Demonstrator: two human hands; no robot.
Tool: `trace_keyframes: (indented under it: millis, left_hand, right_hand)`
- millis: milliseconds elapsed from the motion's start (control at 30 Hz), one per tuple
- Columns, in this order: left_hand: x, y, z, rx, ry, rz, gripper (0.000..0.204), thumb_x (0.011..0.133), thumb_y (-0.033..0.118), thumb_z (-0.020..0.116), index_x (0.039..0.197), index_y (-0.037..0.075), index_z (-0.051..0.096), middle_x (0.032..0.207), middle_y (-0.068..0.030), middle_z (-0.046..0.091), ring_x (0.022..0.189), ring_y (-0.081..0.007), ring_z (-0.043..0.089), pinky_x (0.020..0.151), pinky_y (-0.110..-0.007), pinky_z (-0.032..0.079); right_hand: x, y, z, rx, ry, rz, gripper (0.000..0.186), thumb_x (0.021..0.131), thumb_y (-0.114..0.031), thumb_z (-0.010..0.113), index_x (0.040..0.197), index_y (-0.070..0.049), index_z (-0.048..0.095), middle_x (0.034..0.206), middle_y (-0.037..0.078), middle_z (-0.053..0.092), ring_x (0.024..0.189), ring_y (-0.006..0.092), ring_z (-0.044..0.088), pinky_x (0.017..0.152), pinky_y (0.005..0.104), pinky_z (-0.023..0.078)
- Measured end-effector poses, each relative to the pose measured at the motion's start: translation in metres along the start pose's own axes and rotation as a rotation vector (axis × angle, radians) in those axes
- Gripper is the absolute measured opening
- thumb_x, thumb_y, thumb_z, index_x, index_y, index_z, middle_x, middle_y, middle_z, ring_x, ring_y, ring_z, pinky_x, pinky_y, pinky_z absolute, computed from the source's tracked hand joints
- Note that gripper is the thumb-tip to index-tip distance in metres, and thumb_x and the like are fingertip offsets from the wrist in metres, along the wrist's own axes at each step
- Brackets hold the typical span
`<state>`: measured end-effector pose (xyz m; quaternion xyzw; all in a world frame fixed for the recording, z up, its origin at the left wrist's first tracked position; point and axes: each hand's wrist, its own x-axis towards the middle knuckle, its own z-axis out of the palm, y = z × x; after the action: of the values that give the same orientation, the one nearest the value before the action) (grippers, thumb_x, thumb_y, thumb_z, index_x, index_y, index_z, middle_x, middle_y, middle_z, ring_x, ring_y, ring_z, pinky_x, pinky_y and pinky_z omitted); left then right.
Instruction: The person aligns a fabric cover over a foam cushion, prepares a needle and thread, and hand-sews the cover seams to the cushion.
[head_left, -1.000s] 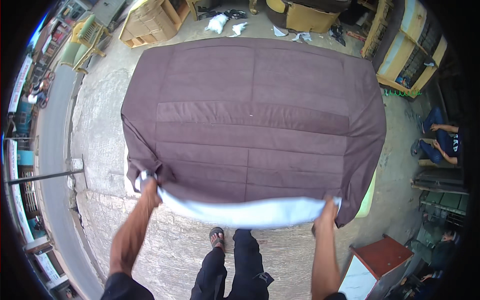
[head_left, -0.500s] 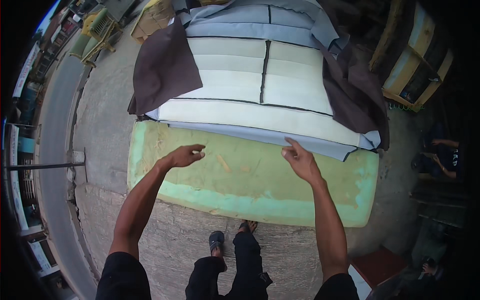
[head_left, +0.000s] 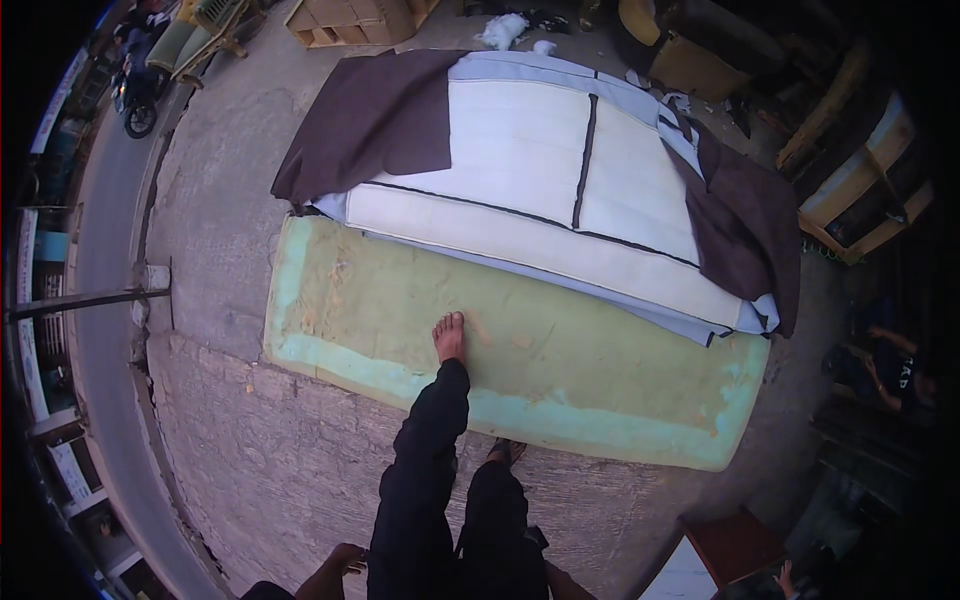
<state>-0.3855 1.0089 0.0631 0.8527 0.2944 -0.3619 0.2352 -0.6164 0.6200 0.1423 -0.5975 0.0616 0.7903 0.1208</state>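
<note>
A pale green foam slab (head_left: 600,390) lies on the concrete ground. Across its far half is a cover turned lining-up, white and quilted (head_left: 520,190), with dark brown fabric flaps (head_left: 370,120) folded over at the left and right ends. My bare foot (head_left: 449,335) rests on the near part of the foam, the black trouser leg stretched forward. Low beside my hip hangs my left hand (head_left: 345,558), holding nothing, its fingers loose. My right hand is out of the picture; only a sliver of that arm shows at the bottom edge.
Wooden crates (head_left: 350,15) stand at the back. Wooden furniture frames (head_left: 860,190) line the right side, where a person (head_left: 885,365) sits. A red-brown box (head_left: 735,545) is at lower right. A motorbike (head_left: 135,100) is parked on the road at far left.
One second ago both hands held the brown cover spread out. They flung it back off the foam's near half, then dropped to my sides. One bare foot has stepped onto the foam.
</note>
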Motion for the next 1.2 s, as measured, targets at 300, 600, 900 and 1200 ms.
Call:
trace_keyframes:
  millis: [300,600,900,1200]
  left_hand:
    - [0.077,-0.046,-0.139,-0.201,-0.070,0.247,0.032,0.098,0.025,0.054,0.111,-0.003,0.066,0.096,-0.0160,0.073,0.087,-0.0222,0.070,0.081,-0.035,0.054]
    - [0.128,0.101,-0.313,-0.782,-0.134,0.210,0.029,0.101,0.022,0.049,0.113,0.001,0.066,0.094,-0.0098,0.071,0.083,-0.0162,0.068,0.074,-0.031,0.054]
    - [0.132,0.032,-0.267,-0.012,-0.410,0.114,0.039,0.093,0.032,0.053,0.111,0.002,0.069,0.098,-0.0140,0.074,0.086,-0.0238,0.072,0.082,-0.037,0.055]
    - [0.269,0.219,-0.312,-0.093,-0.049,0.441,0.031,0.093,0.023,0.057,0.116,0.003,0.065,0.113,-0.0206,0.068,0.103,-0.0365,0.066,0.092,-0.043,0.052]
  right_hand:
    - [-0.130,-0.217,-0.361,1.260,0.667,-0.533,0.033,0.102,-0.022,0.051,0.128,-0.004,0.060,0.100,0.011,0.071,0.087,0.0148,0.068,0.075,0.0289,0.054]
    - [-0.171,-0.284,-0.412,0.978,0.628,-0.454,0.033,0.101,-0.021,0.052,0.128,-0.003,0.058,0.101,0.012,0.069,0.087,0.0180,0.068,0.075,0.0319,0.057]
    - [-0.122,-0.220,-0.376,0.678,0.526,-0.237,0.035,0.095,-0.023,0.060,0.125,-0.005,0.063,0.100,0.011,0.073,0.083,0.0179,0.073,0.068,0.0301,0.057]
    - [-0.069,-0.225,-0.658,0.497,1.511,0.074,0.068,0.099,-0.049,0.050,0.154,-0.013,0.031,0.156,0.021,0.029,0.143,0.0400,0.030,0.112,0.0584,0.030]
